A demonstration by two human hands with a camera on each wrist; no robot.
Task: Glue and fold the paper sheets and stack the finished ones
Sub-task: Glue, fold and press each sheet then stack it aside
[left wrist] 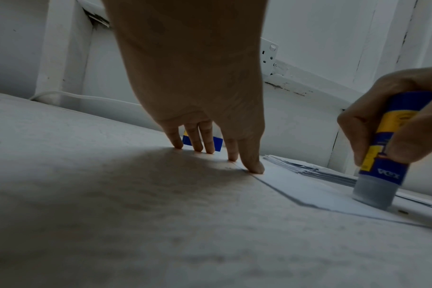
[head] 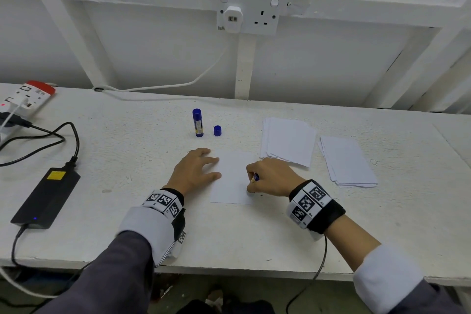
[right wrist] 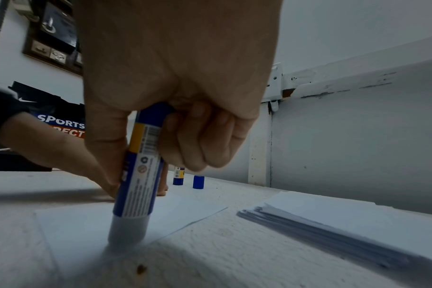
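A single white paper sheet (head: 233, 181) lies flat on the table in front of me. My left hand (head: 197, 171) rests on its left edge with straight fingers (left wrist: 253, 165) pressing it down. My right hand (head: 267, 177) grips an uncapped blue and yellow glue stick (right wrist: 141, 169), its grey tip pressed upright onto the sheet (right wrist: 86, 220) near the sheet's right edge. The same glue stick (left wrist: 387, 152) shows at the right of the left wrist view.
A second, capped glue stick (head: 197, 122) and a loose blue cap (head: 217, 130) stand behind the sheet. Two paper stacks lie to the right, one nearer (head: 288, 141), one farther right (head: 348, 160). A black power adapter (head: 46, 197) with cables and a power strip (head: 25, 97) sit at the left.
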